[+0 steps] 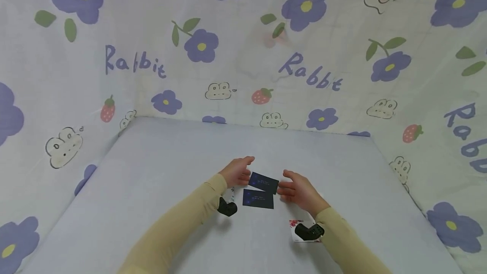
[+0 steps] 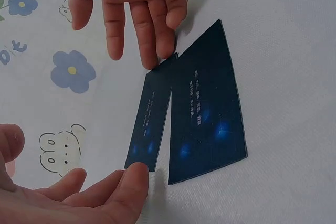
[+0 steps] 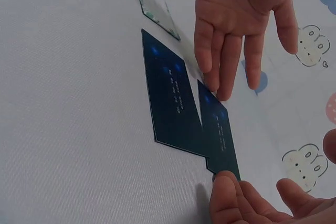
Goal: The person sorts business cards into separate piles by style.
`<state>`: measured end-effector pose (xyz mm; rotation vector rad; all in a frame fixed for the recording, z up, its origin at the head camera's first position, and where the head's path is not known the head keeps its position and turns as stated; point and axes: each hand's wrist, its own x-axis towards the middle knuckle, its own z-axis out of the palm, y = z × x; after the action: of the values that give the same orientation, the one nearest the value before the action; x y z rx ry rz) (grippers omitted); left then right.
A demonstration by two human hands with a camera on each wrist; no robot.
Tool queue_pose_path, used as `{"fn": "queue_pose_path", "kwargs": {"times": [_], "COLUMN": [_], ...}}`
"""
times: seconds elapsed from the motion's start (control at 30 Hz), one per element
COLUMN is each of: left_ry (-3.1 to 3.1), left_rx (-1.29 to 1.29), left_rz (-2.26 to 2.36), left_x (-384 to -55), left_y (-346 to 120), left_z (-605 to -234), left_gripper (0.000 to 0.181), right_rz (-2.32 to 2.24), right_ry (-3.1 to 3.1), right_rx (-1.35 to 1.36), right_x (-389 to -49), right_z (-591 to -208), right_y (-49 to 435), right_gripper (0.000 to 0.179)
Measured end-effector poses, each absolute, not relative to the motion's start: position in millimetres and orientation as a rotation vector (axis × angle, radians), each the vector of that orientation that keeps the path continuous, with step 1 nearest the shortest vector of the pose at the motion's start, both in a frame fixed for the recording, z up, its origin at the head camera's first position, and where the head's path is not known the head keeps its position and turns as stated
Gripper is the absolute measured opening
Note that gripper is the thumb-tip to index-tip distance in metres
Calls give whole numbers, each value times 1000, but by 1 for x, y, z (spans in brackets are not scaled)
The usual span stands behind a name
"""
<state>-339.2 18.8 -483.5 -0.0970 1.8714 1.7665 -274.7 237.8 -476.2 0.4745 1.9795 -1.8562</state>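
Observation:
Two dark blue cards with small pale print lie on the white surface, the near card [image 1: 258, 199] and the far card [image 1: 264, 182], whose edges meet or overlap slightly. At the left end of the far card is my left hand [image 1: 236, 173], its fingers extended and loosely bent. My right hand [image 1: 299, 190] faces it from the other end, palm inward. In the right wrist view the left fingertips [image 3: 224, 94] reach the far card's edge; whether they press it I cannot tell. Right fingertips [image 2: 150, 62] come up to its opposite end in the left wrist view.
A white card with red print [image 1: 294, 236] lies under the right wrist, partly hidden by a black wrist camera [image 1: 309, 231]. Near the left wrist is a white card with green print [image 3: 156, 6]. Patterned cloth walls [image 1: 243, 62] enclose the surface at the back and sides.

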Motion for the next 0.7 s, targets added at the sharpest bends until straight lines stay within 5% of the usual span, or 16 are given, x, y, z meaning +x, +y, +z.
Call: {"fn": "queue_pose_path", "kwargs": {"times": [0.7], "left_ry": [1807], "left_rx": [-117], "left_rz": [1828], "left_x": [-338], "left_y": [17], "left_z": [-485], "left_gripper": [67], "right_rz": [-1868], "right_ry": [2004], "right_rx": [536], "right_x": [-285], "right_z": [-479], "right_y": [232], "right_gripper": [65]}}
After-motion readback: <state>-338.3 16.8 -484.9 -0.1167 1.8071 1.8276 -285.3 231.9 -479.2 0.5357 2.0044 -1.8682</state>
